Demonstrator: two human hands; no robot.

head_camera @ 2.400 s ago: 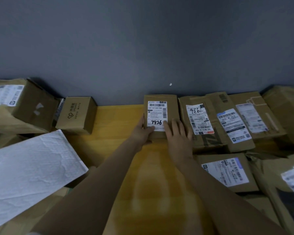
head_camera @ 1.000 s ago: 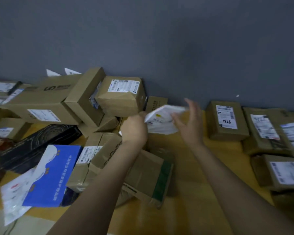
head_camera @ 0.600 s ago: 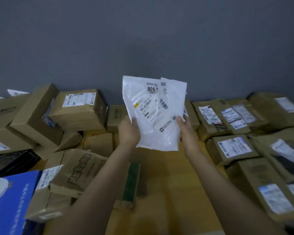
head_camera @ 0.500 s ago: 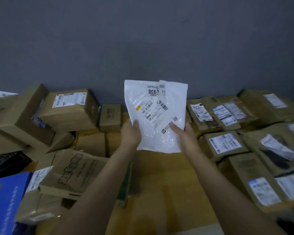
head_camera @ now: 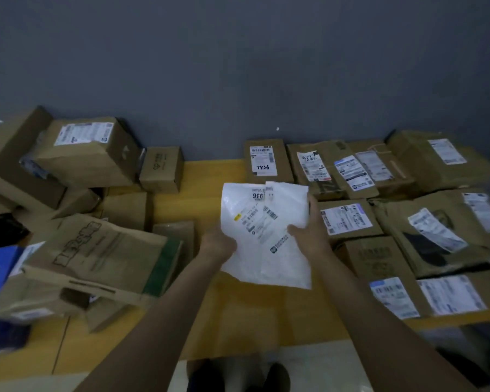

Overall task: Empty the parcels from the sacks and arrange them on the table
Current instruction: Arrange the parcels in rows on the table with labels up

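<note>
My left hand [head_camera: 218, 244] and right hand [head_camera: 309, 236] grip the flat white plastic mailer [head_camera: 266, 241] by its sides. I should set it flat, label up, on the yellow wooden table [head_camera: 238, 321] at its 6 o'clock. The label seems inverted.

The left forearm [head_camera: 167, 312] and the right forearm [head_camera: 374, 306] are shown bare along their whole visible length, from the lower edge of the view to the wrists. The left hand [head_camera: 218, 244] and the right hand [head_camera: 309, 239] are likewise uncovered. Fine detail on the fingers is lost to blur and dim light. Low in the view, between the arms, a left shoe [head_camera: 207, 374] and a right shoe [head_camera: 276, 374] are seen as dark, rounded tips; their material cannot be told.
</note>
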